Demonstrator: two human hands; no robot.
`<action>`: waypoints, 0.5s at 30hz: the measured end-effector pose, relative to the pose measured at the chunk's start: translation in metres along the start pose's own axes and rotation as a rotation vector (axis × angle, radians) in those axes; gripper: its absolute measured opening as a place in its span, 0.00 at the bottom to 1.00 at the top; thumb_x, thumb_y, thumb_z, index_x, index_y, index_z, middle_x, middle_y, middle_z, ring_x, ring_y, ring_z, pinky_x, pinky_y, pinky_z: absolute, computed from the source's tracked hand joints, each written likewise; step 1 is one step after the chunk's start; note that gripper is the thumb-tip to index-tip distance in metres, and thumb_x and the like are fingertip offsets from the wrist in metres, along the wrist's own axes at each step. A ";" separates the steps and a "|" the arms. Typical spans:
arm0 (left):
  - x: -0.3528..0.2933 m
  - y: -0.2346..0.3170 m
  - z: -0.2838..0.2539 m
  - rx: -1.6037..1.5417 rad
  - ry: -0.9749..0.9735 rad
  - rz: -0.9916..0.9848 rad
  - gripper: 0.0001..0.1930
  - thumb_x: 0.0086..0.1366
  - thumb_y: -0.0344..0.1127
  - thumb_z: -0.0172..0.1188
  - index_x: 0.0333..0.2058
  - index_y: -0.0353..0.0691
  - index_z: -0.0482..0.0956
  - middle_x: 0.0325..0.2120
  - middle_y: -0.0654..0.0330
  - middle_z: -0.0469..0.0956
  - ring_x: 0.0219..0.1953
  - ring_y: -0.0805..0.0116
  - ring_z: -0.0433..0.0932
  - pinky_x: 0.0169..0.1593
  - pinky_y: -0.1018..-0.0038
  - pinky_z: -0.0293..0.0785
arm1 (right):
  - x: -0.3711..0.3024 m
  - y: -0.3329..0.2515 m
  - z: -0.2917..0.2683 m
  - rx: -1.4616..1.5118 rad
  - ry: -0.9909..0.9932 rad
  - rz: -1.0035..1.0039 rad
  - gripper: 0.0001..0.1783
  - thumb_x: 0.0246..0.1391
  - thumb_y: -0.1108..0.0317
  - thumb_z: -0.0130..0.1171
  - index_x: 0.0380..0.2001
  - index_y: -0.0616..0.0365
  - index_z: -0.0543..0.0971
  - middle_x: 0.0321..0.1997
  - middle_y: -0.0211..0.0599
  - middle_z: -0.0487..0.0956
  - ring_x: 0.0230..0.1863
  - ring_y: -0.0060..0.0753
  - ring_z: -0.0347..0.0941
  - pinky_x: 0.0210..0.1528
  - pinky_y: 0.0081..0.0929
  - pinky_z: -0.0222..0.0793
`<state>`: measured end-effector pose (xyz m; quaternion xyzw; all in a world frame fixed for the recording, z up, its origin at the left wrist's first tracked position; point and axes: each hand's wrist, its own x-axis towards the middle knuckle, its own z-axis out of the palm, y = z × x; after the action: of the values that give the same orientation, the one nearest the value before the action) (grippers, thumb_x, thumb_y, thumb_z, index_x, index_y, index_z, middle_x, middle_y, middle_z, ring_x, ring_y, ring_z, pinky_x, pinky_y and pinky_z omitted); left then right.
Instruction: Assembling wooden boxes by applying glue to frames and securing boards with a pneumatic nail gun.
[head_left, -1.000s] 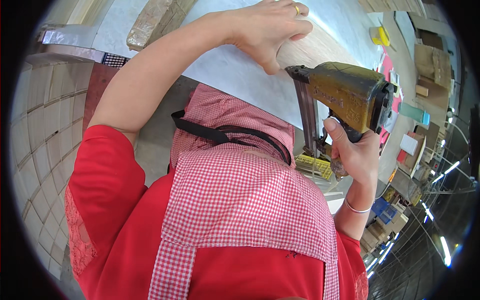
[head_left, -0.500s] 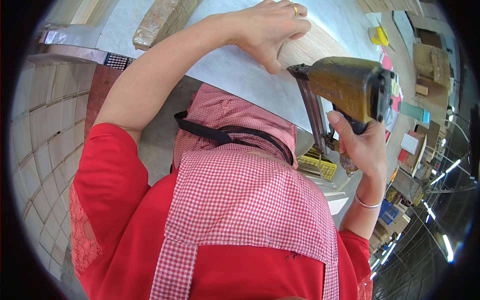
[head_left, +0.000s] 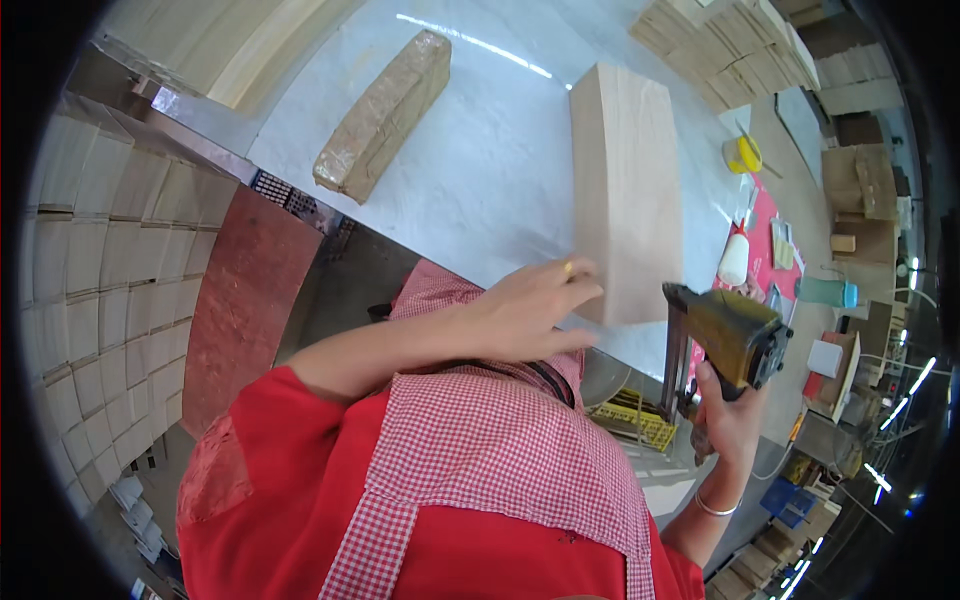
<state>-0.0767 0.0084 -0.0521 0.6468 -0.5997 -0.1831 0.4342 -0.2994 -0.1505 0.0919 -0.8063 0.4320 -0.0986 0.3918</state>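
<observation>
My right hand (head_left: 732,415) grips a yellow-and-black nail gun (head_left: 733,330) by its handle, off to the right of the worktable's near edge. A long pale wooden box (head_left: 632,190) lies on the white tabletop (head_left: 500,170), its near end toward me. Beside that end is my left hand (head_left: 535,310), somewhat blurred, with its fingers stretched out and nothing in them. I cannot tell whether its fingertips touch the box.
A tape-wrapped block (head_left: 385,115) lies on the table's left part. Stacked wooden pieces (head_left: 725,45) stand at the far right, near a yellow tub (head_left: 742,154) and a white bottle (head_left: 734,258). More wooden stacks (head_left: 110,290) rise at the left.
My left hand has drawn back toward me from the box's top and lowered. The nail gun has moved right and nearer, away from the wood. The view has shifted, showing more of the tabletop.
</observation>
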 end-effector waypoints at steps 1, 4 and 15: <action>0.019 -0.009 0.002 -0.141 0.047 -0.046 0.29 0.63 0.49 0.63 0.55 0.34 0.71 0.50 0.45 0.72 0.46 0.52 0.75 0.53 0.60 0.71 | -0.005 0.001 -0.005 0.007 0.012 0.056 0.16 0.56 0.66 0.67 0.42 0.63 0.75 0.24 0.28 0.75 0.13 0.17 0.66 0.14 0.19 0.60; 0.088 -0.056 -0.013 -0.106 0.310 -0.047 0.18 0.63 0.41 0.62 0.46 0.36 0.77 0.45 0.49 0.75 0.39 0.59 0.78 0.47 0.64 0.74 | -0.018 0.008 -0.015 0.029 0.029 0.151 0.16 0.56 0.67 0.67 0.42 0.63 0.74 0.23 0.28 0.75 0.13 0.17 0.66 0.13 0.19 0.60; 0.209 -0.151 -0.061 0.483 0.311 -0.242 0.18 0.55 0.43 0.60 0.33 0.31 0.84 0.37 0.38 0.80 0.44 0.41 0.78 0.51 0.56 0.74 | -0.045 0.053 -0.021 0.026 0.039 0.219 0.16 0.55 0.70 0.68 0.43 0.63 0.75 0.24 0.29 0.76 0.14 0.16 0.67 0.14 0.18 0.61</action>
<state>0.1070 -0.1804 -0.0771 0.8182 -0.4710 0.0155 0.3293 -0.3702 -0.1441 0.0758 -0.7470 0.5237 -0.0765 0.4023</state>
